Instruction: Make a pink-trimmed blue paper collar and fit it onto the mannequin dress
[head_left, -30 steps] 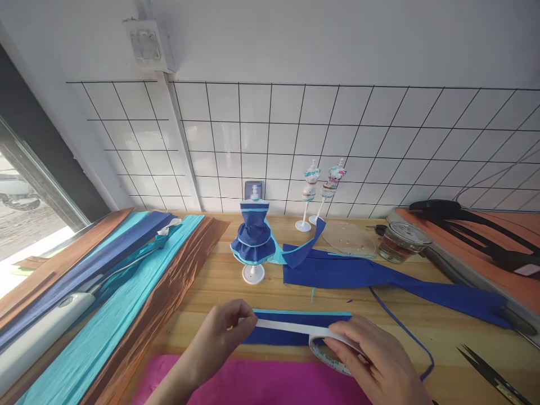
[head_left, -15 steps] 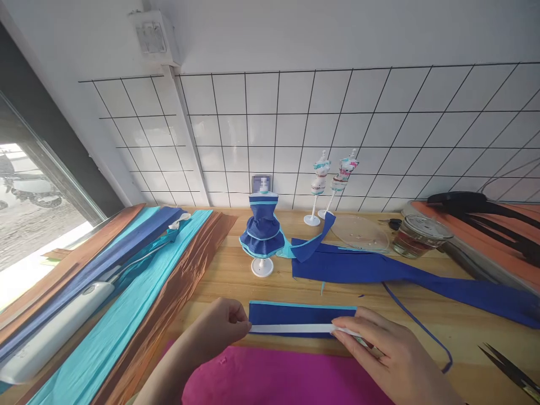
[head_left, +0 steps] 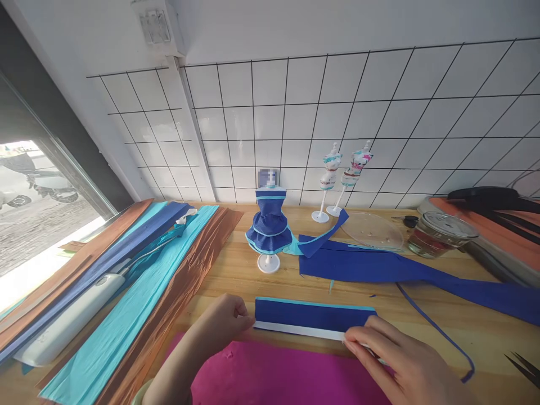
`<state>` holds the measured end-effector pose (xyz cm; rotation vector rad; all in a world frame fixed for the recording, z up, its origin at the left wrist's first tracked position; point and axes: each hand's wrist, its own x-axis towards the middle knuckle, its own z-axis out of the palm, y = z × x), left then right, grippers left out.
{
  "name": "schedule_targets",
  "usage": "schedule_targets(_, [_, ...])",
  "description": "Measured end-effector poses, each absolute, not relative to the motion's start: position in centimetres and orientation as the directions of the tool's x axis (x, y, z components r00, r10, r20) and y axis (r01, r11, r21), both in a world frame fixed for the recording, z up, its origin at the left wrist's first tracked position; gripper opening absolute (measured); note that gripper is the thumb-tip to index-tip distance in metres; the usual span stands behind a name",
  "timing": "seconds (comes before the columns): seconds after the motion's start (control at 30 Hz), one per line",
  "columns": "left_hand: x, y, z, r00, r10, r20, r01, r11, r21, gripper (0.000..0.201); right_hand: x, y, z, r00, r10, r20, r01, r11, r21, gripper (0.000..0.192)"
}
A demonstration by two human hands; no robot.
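A dark blue strip [head_left: 312, 314] with a light blue top edge lies flat before me. Along its lower edge runs a narrow white tape strip [head_left: 299, 331]. At the left end, my left hand [head_left: 231, 313] is closed in a pinch on the white strip's tip. My right hand [head_left: 392, 351] pinches the tape near the blue strip's right end, covering that corner; something pale shows partly under its fingers. Behind the strip, a small dress form [head_left: 271, 225] wears a blue ruffled dress with light blue trim. Magenta material [head_left: 287, 371] lies nearest me.
Folded crepe-like sheets [head_left: 169, 281] and a white power strip [head_left: 80, 315] cover the left side. Two bare dress forms [head_left: 327, 180] stand by the tiled wall. A long blue piece [head_left: 363, 264], a glass jar [head_left: 441, 233] and pointed scissors or tweezers [head_left: 525, 368] are on the right.
The white tape has come down onto the blue strip's lower edge, with my right hand lower at its end. My left hand keeps its pinch. The whole view has shifted slightly.
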<state>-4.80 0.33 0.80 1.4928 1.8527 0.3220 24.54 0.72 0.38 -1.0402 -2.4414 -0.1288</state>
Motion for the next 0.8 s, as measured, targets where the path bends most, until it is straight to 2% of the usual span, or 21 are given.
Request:
schedule_targets(0.23, [-4.84,0.22,0.34,-0.095,0.929,-0.357,0.784,0.291,0.549,0.017,25.32,1.07,-0.46,-0.625,0.637,0.451,0.715,0.700,0.002,0.030])
schedule_targets(0.43, [-4.80,0.13,0.25,-0.104,0.937,-0.333,0.804,0.276,0.527,0.018,24.74,0.86,-0.16,-0.608,0.658,0.444,0.742,0.670,0.023,0.035])
schedule_targets(0.67, [-4.55,0.15,0.56,-0.121,0.931,-0.344,0.828,0.286,0.483,0.017,25.21,1.07,-0.59,-0.594,0.657,0.464,0.732,0.681,-0.029,0.031])
schedule_targets(0.8, [-4.52,0.19,0.59,-0.119,0.930,-0.349,0.826,0.288,0.485,0.016,25.06,1.00,-0.57,-0.593,0.668,0.449,0.750,0.662,0.005,0.033])
